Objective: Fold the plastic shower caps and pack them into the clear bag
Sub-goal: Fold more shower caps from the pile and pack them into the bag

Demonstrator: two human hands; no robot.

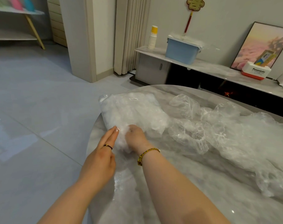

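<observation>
Now, the left hand (pixel 102 152) has its fingers (pixel 112 135) straight and pressed together, tips touching the near corner of the clear bag (pixel 132 109). The right hand (pixel 136 136) is sunk into white plastic at the bag's mouth. Its fingers are buried, so I can't tell whether they grip anything. The bag lies on the marble table (pixel 186 199), packed with crumpled white plastic. Loose shower caps (pixel 226 131) sprawl just beside it on the right. Beyond the table, a blue lidded tub (pixel 181 52) stands with its contents hidden.
</observation>
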